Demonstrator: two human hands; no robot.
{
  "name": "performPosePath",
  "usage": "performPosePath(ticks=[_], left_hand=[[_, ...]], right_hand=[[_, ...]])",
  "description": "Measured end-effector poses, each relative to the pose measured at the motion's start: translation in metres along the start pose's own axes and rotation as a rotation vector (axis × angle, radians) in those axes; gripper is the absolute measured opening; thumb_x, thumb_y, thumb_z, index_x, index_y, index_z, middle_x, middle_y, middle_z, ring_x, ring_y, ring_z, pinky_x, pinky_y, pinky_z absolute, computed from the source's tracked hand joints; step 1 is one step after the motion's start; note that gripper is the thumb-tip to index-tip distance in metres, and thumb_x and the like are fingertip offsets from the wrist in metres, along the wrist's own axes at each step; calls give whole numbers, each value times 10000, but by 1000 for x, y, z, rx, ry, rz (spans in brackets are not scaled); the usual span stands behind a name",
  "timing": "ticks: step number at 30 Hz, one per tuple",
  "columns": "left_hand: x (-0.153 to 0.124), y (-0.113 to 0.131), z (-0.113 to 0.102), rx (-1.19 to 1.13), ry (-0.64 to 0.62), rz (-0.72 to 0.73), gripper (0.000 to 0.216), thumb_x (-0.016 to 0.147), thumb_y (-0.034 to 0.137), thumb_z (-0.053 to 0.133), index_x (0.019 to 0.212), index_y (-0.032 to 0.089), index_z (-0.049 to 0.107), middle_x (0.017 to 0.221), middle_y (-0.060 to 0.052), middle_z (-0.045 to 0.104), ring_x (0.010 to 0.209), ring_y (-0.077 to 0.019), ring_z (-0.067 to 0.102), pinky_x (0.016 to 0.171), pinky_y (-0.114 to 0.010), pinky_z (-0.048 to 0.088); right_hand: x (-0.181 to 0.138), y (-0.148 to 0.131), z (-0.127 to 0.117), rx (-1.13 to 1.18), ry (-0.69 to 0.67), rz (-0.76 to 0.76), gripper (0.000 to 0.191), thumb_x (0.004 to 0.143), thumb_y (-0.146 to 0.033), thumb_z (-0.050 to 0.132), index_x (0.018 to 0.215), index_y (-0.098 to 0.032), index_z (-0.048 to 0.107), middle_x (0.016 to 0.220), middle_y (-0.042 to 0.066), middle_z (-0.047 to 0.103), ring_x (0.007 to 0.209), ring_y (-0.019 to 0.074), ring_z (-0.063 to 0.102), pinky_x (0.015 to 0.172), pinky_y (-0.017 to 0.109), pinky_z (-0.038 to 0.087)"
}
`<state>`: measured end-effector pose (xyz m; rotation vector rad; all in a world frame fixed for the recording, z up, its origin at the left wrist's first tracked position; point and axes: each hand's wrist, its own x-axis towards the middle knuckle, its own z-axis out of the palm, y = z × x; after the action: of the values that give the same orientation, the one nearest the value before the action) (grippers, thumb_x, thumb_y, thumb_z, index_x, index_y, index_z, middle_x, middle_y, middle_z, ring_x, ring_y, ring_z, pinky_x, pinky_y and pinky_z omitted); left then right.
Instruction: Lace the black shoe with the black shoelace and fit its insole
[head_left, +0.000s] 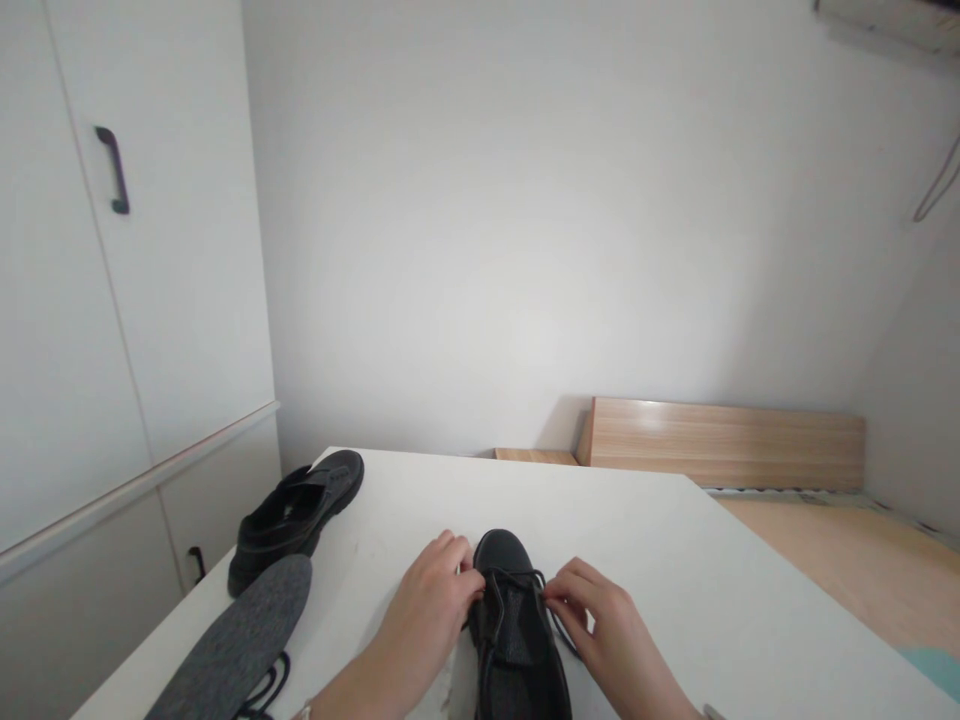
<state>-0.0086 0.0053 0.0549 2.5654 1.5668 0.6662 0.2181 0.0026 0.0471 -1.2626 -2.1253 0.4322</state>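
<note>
A black lace-up shoe stands on the white table, its toe pointing away from me. My left hand rests against the shoe's left side, fingers curled and pinching a lace near the front eyelets. My right hand is at the shoe's right side, fingertips pinched on the black lace there. A second black shoe lies at the table's left edge, apart from both hands. A grey insole lies in front of it, with a loose black lace beside its near end.
White wardrobe doors with dark handles stand close on the left. A bare white wall is behind the table. A light wooden bed frame runs along the back right, past the table's far corner.
</note>
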Motion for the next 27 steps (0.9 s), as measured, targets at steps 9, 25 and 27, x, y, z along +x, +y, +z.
performPosePath(ticks=[9,25,27], left_hand=[[-10,19,-10,-318,-47,-102,280,908,414,596,1054,180,642,973,-92,679,918,-260,622,837,-396,495],[-5,12,-22,-418,-92,-113,235,879,229,520,1111,212,551,875,-40,675,802,-203,630,736,-302,485],[-5,-1,-24,-433,-67,-115,148,917,235,474,995,204,596,817,-25,664,750,-182,618,698,-281,469]], right_hand=[[-4,-26,-6,25,-60,39,192,947,-284,485,1058,-193,612,933,71,671,823,207,649,757,317,509],[10,-55,2,-517,-282,129,398,791,39,407,1052,-158,633,1105,145,627,890,274,697,738,359,543],[9,-52,3,-521,-262,120,377,813,34,399,1029,-166,634,1085,133,630,865,263,696,710,340,526]])
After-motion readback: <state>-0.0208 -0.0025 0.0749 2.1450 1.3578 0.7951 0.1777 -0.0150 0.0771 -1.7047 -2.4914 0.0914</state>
